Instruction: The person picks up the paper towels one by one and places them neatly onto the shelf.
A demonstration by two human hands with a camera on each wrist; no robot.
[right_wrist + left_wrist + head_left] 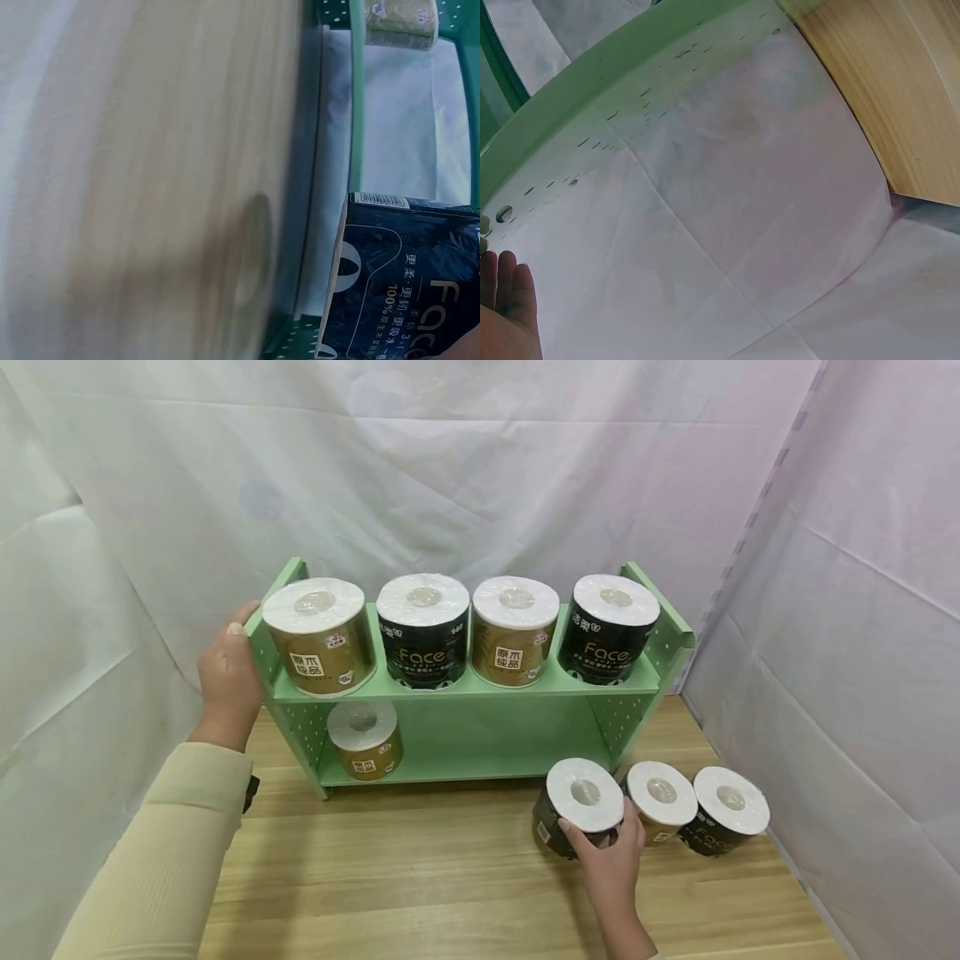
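My left hand [228, 677] grips the upper left side panel of a green two-tier shelf [495, 735]. Its fingers [521, 292] show beside the perforated panel in the left wrist view. With thumb and fingers on either side, my right hand [618, 877] holds a black-wrapped toilet roll [562, 789] at the shelf's lower right front. The roll's printed "Face" wrapper [397, 277] fills the corner of the right wrist view. On the top tier stand a gold roll [330, 652], a black roll [423, 643], another gold roll [513, 643] and another black roll [607, 635].
A gold roll [365, 747] stands at the left end of the lower tier. Right of my right hand, a gold roll [671, 802] and a black roll [723, 818] stand on the wooden table [420, 877]. White sheeting [480, 485] hangs behind and at both sides.
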